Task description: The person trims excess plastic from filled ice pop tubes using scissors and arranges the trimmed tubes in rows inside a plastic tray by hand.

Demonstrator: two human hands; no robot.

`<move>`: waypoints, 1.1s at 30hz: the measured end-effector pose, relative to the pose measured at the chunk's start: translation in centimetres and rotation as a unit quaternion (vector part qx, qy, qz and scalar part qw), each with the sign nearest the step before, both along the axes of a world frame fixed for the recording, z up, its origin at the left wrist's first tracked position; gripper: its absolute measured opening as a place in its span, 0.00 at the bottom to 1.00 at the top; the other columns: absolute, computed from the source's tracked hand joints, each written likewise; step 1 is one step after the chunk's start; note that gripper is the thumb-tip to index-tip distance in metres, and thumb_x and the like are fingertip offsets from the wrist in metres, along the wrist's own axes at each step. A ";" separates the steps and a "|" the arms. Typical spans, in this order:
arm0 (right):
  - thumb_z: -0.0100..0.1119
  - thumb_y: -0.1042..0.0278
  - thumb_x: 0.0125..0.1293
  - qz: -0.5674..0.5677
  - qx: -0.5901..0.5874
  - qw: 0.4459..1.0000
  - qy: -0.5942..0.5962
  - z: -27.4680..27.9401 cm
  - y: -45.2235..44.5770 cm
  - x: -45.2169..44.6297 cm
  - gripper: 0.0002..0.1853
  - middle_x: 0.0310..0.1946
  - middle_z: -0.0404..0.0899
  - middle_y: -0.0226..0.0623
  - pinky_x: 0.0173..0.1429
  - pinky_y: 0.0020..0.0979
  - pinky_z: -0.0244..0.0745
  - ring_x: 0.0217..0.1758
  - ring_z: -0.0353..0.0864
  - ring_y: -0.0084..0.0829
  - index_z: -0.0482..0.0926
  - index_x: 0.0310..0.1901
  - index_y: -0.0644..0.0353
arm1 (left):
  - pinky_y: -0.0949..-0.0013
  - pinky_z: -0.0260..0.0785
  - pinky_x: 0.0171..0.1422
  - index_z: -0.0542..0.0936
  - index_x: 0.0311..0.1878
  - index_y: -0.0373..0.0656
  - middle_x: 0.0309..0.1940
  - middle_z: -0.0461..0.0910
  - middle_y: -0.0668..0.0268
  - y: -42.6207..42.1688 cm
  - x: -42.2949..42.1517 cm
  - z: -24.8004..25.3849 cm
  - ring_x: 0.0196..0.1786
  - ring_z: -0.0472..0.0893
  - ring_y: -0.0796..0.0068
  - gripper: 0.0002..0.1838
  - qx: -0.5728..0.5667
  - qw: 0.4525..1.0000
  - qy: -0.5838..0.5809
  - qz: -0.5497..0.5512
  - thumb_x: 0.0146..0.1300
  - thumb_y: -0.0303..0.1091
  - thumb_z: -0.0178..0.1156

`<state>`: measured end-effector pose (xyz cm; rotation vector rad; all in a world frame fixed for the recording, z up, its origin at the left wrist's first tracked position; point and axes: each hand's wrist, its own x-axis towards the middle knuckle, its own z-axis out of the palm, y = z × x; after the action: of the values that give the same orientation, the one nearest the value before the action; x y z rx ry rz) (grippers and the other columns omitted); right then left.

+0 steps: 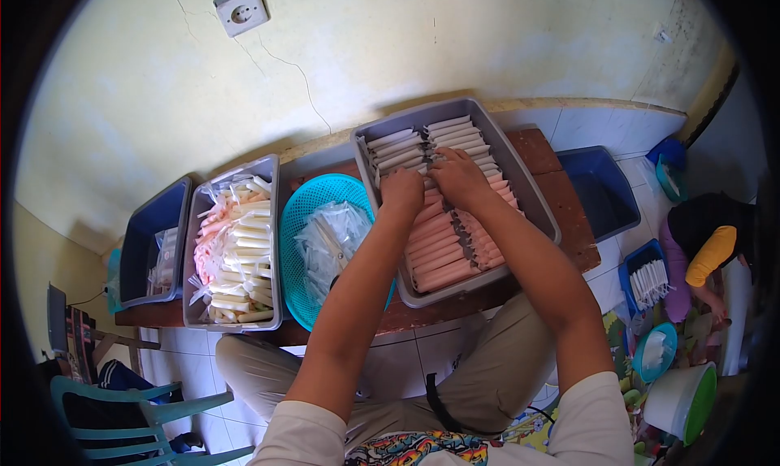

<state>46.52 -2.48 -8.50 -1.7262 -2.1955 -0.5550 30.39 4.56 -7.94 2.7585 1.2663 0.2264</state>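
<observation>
Both my hands reach into a large grey tray [536,198] filled with rows of slim wrapped sticks. Greyish-brown sticks [451,131] lie in its far part, pink ones [439,251] in the near part. My left hand [402,188] is over the left row, its fingertips hidden behind the hand. My right hand [457,176] is just beside it, fingers bent down onto the sticks near the middle gap. Whether either hand grips a stick cannot be made out.
Left of the tray are a turquoise basket [301,202] with clear plastic bags and scissors, a grey tray [275,287] of pale and pink sticks, and a dark blue tray [138,247]. An empty blue bin [605,194] and another person [707,247] are on the right.
</observation>
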 end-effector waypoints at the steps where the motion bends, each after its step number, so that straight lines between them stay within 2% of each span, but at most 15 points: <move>1: 0.58 0.66 0.69 0.001 0.000 1.000 -0.001 0.1 0.0 0.0 0.12 0.47 0.92 0.31 0.78 0.44 0.68 0.74 0.78 0.38 0.93 0.39 0.51 | 0.47 0.82 0.61 0.90 0.44 0.41 0.51 0.88 0.48 0.0 0.0 0.1 0.53 0.90 0.46 0.10 0.003 1.000 0.010 -0.007 0.60 0.31 0.70; 5: 0.58 0.66 0.69 0.005 -0.001 1.000 0.017 0.4 0.0 -0.1 0.12 0.48 0.92 0.32 0.79 0.46 0.68 0.74 0.79 0.39 0.93 0.40 0.52 | 0.46 0.80 0.63 0.90 0.45 0.41 0.49 0.89 0.49 -0.4 -0.3 0.5 0.53 0.90 0.46 0.12 0.016 1.000 0.004 -0.008 0.60 0.34 0.71; 11: 0.60 0.66 0.68 0.004 -0.002 0.999 0.052 1.1 0.1 0.0 0.11 0.47 0.92 0.35 0.77 0.45 0.71 0.71 0.81 0.39 0.92 0.43 0.53 | 0.44 0.75 0.67 0.91 0.45 0.46 0.42 0.91 0.52 -0.6 0.2 2.1 0.52 0.90 0.48 0.13 0.023 0.997 -0.078 -0.005 0.61 0.40 0.70; 14: 0.63 0.64 0.68 -0.004 0.001 0.997 0.083 2.2 0.0 0.1 0.09 0.45 0.91 0.36 0.71 0.45 0.76 0.66 0.83 0.40 0.91 0.43 0.53 | 0.46 0.76 0.66 0.92 0.46 0.48 0.39 0.91 0.52 -0.6 0.2 2.7 0.49 0.90 0.49 0.13 0.029 0.989 -0.145 -0.001 0.62 0.41 0.71; 18: 0.67 0.63 0.68 -0.012 0.004 0.990 0.142 2.8 -0.2 0.3 0.08 0.44 0.90 0.39 0.62 0.46 0.81 0.58 0.85 0.44 0.90 0.43 0.56 | 0.49 0.81 0.59 0.91 0.46 0.45 0.40 0.92 0.53 -0.5 0.1 3.1 0.47 0.91 0.49 0.14 0.030 0.974 -0.222 -0.009 0.61 0.41 0.74; 23: 0.68 0.64 0.68 0.016 0.017 0.970 0.243 3.3 -0.5 0.7 0.09 0.42 0.89 0.44 0.60 0.49 0.81 0.54 0.86 0.50 0.89 0.44 0.60 | 0.53 0.83 0.54 0.90 0.47 0.42 0.42 0.92 0.53 -0.4 0.3 3.4 0.47 0.91 0.50 0.16 0.028 0.943 -0.332 -0.011 0.60 0.40 0.77; 25: 0.69 0.65 0.68 0.020 0.011 0.963 0.270 3.7 -0.6 0.8 0.09 0.41 0.89 0.45 0.60 0.49 0.81 0.53 0.86 0.51 0.89 0.44 0.60 | 0.57 0.83 0.53 0.90 0.48 0.42 0.41 0.92 0.53 0.0 0.5 3.3 0.46 0.92 0.52 0.17 -0.040 0.920 -0.390 0.012 0.61 0.42 0.78; 27: 0.71 0.66 0.68 0.044 0.037 0.947 0.315 4.0 -0.9 0.9 0.10 0.42 0.90 0.48 0.60 0.49 0.80 0.51 0.86 0.53 0.90 0.46 0.61 | 0.58 0.83 0.52 0.90 0.49 0.41 0.41 0.92 0.54 0.2 0.5 3.2 0.45 0.92 0.53 0.17 -0.046 0.910 -0.413 0.002 0.62 0.42 0.79; 31: 0.72 0.67 0.69 0.040 0.009 0.939 0.340 5.1 -1.7 0.7 0.11 0.45 0.90 0.50 0.59 0.45 0.83 0.51 0.89 0.52 0.90 0.48 0.63 | 0.59 0.82 0.51 0.90 0.49 0.41 0.40 0.92 0.54 -0.2 0.2 3.5 0.44 0.93 0.55 0.18 -0.057 0.894 -0.444 -0.022 0.63 0.42 0.79; 33: 0.71 0.65 0.71 0.045 -0.009 0.908 0.416 6.0 -2.6 0.5 0.13 0.45 0.91 0.50 0.57 0.42 0.85 0.50 0.92 0.49 0.90 0.50 0.64 | 0.59 0.82 0.51 0.90 0.50 0.41 0.40 0.92 0.54 -0.7 0.2 3.9 0.44 0.93 0.55 0.18 -0.062 0.890 -0.451 -0.015 0.63 0.42 0.79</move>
<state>47.00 -5.07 -2.53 -1.4600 -1.6313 0.2158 30.55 3.90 -4.08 2.0702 0.9057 1.1953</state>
